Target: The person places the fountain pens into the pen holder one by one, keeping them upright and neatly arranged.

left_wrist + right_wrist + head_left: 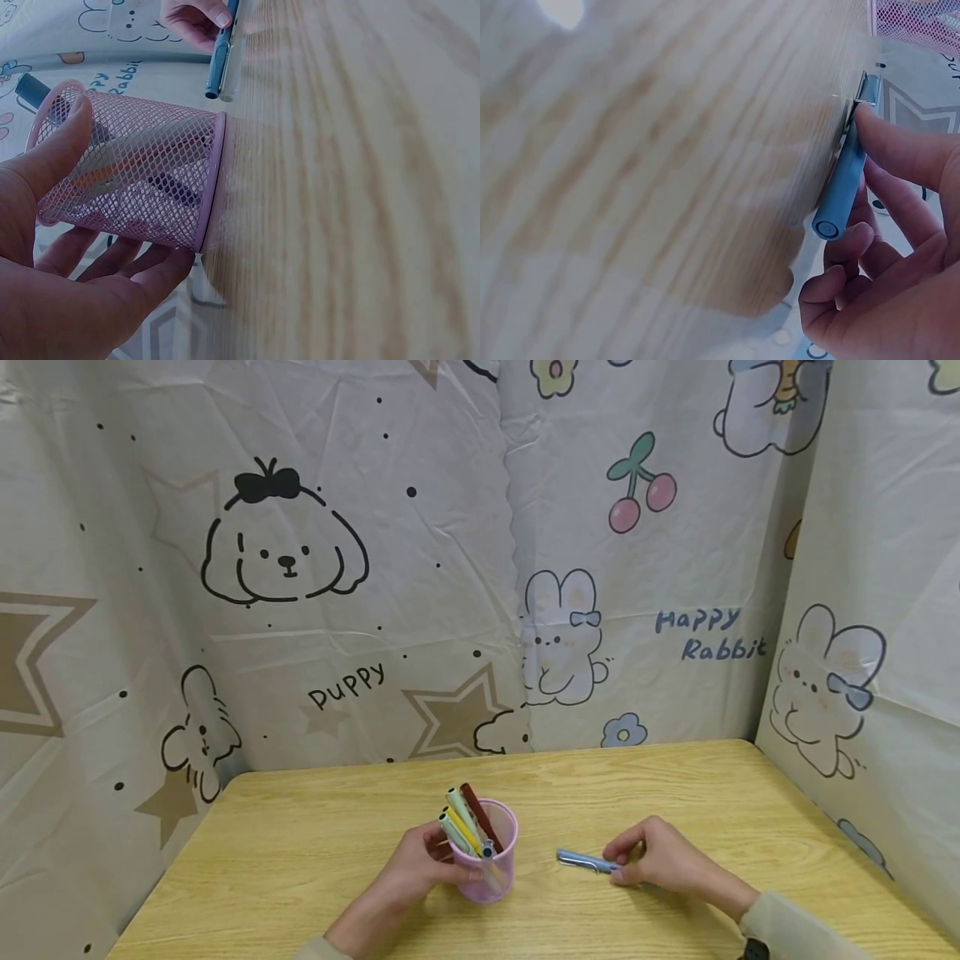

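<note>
A pink mesh pen holder (505, 868) stands upright on the table, gripped round its side by my left hand (411, 867). In the left wrist view the thumb lies across the mesh of the pen holder (142, 169), with the other fingers on its opposite side. Inside it lean several pens, among them a dark red one (481, 817), a yellow one (463, 832) and pale green ones. To its right, my right hand (666, 858) pinches a blue pen (582, 861) between thumb and fingers. The blue pen (845, 180) lies nearly flat, at or just above the tabletop.
The light wood table (300, 835) has a back edge close to a printed curtain (420, 610). More of the curtain (892, 610) hangs along the right side and on the left. A dark watch (754, 950) is on the right wrist.
</note>
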Demonstrator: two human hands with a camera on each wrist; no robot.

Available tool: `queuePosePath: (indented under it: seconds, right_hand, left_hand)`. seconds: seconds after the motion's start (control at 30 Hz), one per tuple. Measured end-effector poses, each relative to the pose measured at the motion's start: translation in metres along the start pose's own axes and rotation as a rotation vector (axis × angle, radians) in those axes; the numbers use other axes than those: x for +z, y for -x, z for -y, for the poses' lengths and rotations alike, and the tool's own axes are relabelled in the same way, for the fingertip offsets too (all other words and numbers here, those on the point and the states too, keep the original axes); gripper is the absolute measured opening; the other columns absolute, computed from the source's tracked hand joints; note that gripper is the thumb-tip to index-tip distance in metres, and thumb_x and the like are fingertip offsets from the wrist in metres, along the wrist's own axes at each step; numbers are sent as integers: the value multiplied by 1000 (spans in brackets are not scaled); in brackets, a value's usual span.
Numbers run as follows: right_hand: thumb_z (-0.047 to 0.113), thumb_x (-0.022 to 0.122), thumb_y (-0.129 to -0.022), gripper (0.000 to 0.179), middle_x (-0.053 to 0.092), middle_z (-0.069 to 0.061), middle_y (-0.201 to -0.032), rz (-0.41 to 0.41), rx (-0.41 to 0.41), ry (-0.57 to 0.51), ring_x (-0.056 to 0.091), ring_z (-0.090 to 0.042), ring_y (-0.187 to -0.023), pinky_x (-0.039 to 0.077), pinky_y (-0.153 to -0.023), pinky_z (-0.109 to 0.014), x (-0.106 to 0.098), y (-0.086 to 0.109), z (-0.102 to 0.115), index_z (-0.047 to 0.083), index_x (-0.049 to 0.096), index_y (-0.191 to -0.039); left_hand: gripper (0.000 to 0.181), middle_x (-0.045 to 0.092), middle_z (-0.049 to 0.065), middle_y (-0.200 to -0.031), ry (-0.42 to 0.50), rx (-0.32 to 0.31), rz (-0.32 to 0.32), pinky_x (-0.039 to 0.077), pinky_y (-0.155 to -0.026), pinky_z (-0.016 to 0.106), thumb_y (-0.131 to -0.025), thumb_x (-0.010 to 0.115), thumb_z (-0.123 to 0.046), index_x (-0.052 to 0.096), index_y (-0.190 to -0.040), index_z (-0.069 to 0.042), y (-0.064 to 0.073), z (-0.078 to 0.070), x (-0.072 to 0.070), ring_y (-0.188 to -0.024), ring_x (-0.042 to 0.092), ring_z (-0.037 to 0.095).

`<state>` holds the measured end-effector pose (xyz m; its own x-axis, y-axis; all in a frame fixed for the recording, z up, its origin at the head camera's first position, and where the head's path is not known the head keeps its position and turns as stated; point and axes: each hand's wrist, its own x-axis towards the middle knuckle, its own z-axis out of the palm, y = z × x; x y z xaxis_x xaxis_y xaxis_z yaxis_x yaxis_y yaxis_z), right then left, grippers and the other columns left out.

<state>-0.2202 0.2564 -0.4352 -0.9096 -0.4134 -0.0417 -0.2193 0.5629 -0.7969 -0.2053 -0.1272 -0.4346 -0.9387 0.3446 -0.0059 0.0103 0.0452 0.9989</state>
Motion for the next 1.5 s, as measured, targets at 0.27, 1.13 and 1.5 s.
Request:
queuePosePath:
  seconds: [0.27, 1.13, 1.5]
  right_hand:
    - [2, 90, -79, 23, 73, -2, -88, 3, -2, -8, 60, -22, -81, 50, -65, -25, 1, -4, 2, 3, 82, -100]
    - [3, 90, -79, 21, 75, -2, -89, 27, -28, -3, 64, -19, -81, 53, -67, -24, 1, -9, 0, 4, 82, -98]
    - [2, 90, -77, 21, 73, -2, -85, 47, -50, 16, 62, -19, -78, 50, -65, -24, 0, -11, 4, 5, 82, -96]
  left_hand:
    - [65, 69, 12, -128, 9, 1, 5, 54, -103, 39, -78, 89, 1, 61, -137, 5, 0, 0, 0, -120, 64, 29]
    - [65, 68, 11, -128, -20, -18, -1, 54, -104, 41, -78, 90, 1, 62, -137, 4, -1, 0, -1, -120, 64, 28]
    - [66, 68, 12, -129, -20, -15, -1, 54, -104, 41, -78, 90, 1, 62, -137, 4, -1, 0, -1, -121, 64, 29]
